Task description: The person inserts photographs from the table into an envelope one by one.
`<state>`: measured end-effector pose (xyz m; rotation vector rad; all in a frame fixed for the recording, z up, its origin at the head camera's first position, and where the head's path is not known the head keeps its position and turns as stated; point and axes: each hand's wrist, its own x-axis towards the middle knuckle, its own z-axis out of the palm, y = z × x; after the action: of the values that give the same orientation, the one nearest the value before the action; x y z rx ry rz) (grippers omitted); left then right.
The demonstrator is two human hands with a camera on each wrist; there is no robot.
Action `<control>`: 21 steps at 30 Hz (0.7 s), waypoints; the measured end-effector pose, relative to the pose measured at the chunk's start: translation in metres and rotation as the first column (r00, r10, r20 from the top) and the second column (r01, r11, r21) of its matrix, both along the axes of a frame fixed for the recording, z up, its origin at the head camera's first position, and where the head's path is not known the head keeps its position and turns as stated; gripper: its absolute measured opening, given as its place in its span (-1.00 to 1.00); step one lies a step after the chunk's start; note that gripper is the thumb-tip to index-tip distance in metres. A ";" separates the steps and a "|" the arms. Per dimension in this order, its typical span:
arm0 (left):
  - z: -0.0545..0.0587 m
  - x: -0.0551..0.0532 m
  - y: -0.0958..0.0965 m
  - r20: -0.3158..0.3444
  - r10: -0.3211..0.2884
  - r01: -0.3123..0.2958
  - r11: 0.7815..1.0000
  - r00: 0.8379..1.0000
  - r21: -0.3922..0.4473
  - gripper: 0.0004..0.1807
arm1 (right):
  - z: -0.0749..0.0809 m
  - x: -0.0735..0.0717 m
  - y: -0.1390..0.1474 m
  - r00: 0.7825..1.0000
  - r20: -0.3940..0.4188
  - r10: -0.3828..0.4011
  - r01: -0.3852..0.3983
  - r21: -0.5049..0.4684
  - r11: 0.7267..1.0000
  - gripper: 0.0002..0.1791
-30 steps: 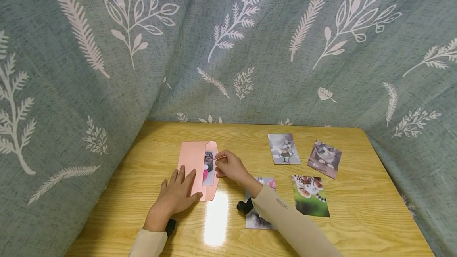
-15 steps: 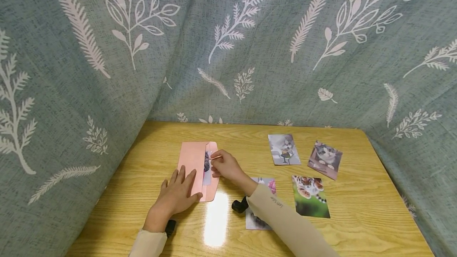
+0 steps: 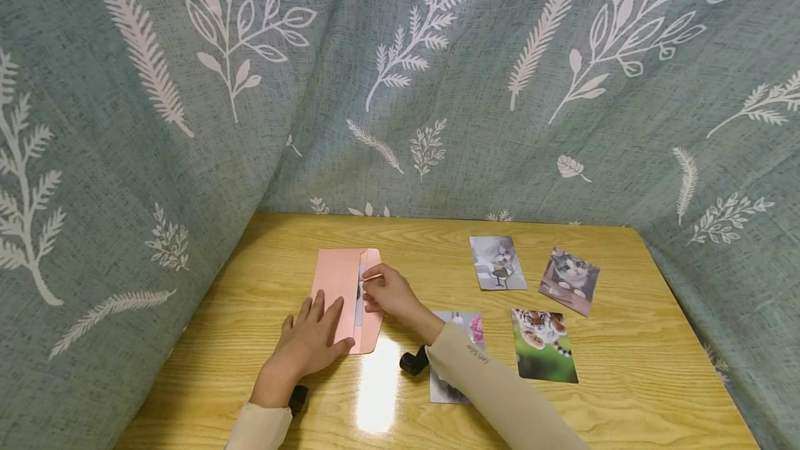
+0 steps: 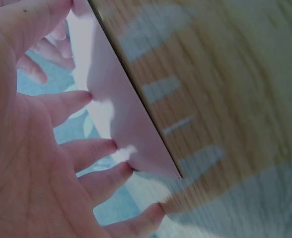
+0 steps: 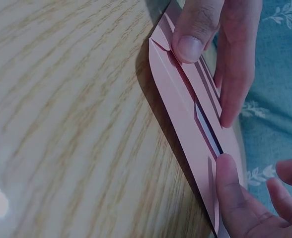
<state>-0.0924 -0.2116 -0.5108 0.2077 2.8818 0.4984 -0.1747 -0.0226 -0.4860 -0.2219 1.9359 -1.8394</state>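
Note:
A pink envelope [image 3: 334, 273] lies at the table's left, its flap folded out to the right. Only a thin strip of a photo card [image 3: 359, 312] shows at the envelope's mouth. My left hand [image 3: 306, 342] rests on the envelope with fingers spread; its fingertips touch the pink paper [image 4: 113, 111] in the left wrist view. At the mouth, my right hand [image 3: 394, 294] pinches the card's edge. In the right wrist view, the right thumb [image 5: 229, 181] sits by the pale sliver of card [image 5: 205, 126], and the other fingers are partly out of sight.
Right of the hands lie a grey-white photo [image 3: 498, 262], a kitten photo [image 3: 570, 280] and a tiger cub photo [image 3: 544, 346]. Another photo with a pink flower [image 3: 476, 328] is partly covered by the right sleeve. A patterned curtain [image 3: 487, 158] borders the wooden table [image 3: 644, 367].
My right hand has moved left with the photo card, which has slid deeper into the envelope; its picture is now mostly hidden. The left hand stays in place.

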 end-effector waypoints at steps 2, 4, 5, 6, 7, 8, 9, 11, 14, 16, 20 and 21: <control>0.000 0.000 0.000 0.004 0.000 0.000 1.000 1.000 -0.002 -0.11 | 0.001 0.001 -0.001 1.000 -0.004 -0.002 0.002 0.000 1.000 -0.72; 0.000 0.000 0.000 0.009 0.002 -0.002 1.000 1.000 -0.006 -0.11 | 0.002 0.001 -0.001 1.000 -0.003 -0.006 0.006 0.000 1.000 -0.72; 0.000 0.000 0.000 0.011 0.004 -0.003 1.000 1.000 -0.006 -0.11 | 0.002 0.001 -0.002 1.000 -0.002 -0.006 0.006 0.002 1.000 -0.72; 0.000 0.000 0.000 0.014 0.004 -0.004 1.000 1.000 -0.007 -0.11 | 0.002 0.001 -0.002 1.000 -0.001 -0.007 0.007 0.003 1.000 -0.72; 0.000 0.000 0.000 0.016 0.005 -0.005 1.000 1.000 -0.007 -0.11 | 0.000 0.001 -0.003 1.000 0.000 -0.008 0.008 0.005 1.000 -0.72; 0.000 0.000 0.000 0.016 0.006 -0.006 1.000 1.000 -0.007 -0.11 | -0.002 0.000 -0.004 1.000 0.004 -0.007 0.007 0.006 1.000 -0.72; 0.000 0.000 0.000 0.017 0.006 -0.006 1.000 1.000 -0.007 -0.11 | -0.005 -0.002 -0.005 1.000 0.005 -0.006 0.006 0.010 1.000 -0.72; 0.000 0.000 0.000 0.017 0.005 -0.005 1.000 1.000 -0.008 -0.11 | -0.014 -0.005 -0.007 1.000 0.007 -0.006 0.006 0.016 1.000 -0.72; 0.000 0.000 0.000 0.017 0.002 -0.002 1.000 1.000 -0.009 -0.11 | -0.026 -0.010 -0.009 1.000 0.000 -0.004 0.004 0.026 1.000 -0.73; 0.001 0.000 0.000 0.016 0.001 -0.001 1.000 1.000 -0.006 -0.11 | -0.031 -0.012 -0.009 1.000 0.000 -0.004 0.004 0.026 1.000 -0.73; 0.002 0.001 0.000 0.015 0.001 -0.001 1.000 1.000 0.007 -0.11 | -0.033 -0.014 -0.007 1.000 -0.004 -0.001 0.001 0.017 1.000 -0.75; 0.002 0.001 0.000 0.016 0.002 -0.002 1.000 1.000 0.011 -0.11 | -0.032 -0.014 -0.006 1.000 -0.008 0.003 -0.003 0.018 1.000 -0.75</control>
<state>-0.0917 -0.2114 -0.5084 0.2021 2.8643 0.5133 -0.1884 -0.0284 -0.5182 -0.2265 1.9558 -1.8208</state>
